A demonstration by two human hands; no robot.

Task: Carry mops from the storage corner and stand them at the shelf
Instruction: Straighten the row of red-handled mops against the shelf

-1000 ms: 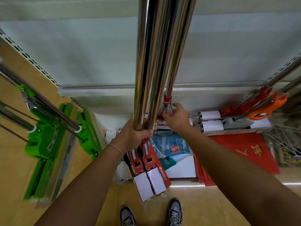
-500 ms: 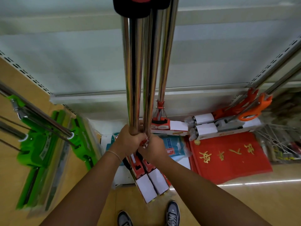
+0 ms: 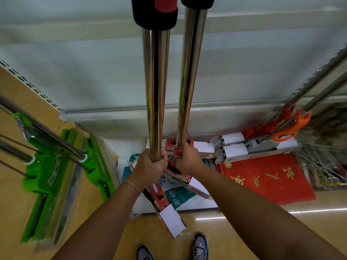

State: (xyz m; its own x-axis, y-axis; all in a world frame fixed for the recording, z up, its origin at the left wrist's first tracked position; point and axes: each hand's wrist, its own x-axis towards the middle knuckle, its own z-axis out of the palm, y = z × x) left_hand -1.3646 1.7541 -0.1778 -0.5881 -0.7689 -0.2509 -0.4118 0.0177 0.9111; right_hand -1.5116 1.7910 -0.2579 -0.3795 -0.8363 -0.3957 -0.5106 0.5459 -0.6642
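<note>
I hold two mops upright in front of the white shelf. My left hand is closed round the shiny steel pole of one mop, whose red and white head hangs near the floor by my shoes. My right hand grips the second mop's pole just above its red joint, and its head tilts to the right. Black and red foam grips cap both poles at the top. A third red mop head stands against the shelf base behind my hands.
Green flat mops lean at the left against the wooden panel. Orange-handled sponge mops lie at the right on the shelf base, above a red mat. White packages lie under the mop heads. My shoes stand on the yellow floor.
My right hand left the mop standing at the shelf and took one pole from my left hand's bundle. The two held poles have now spread apart, and the right mop's head has swung right.
</note>
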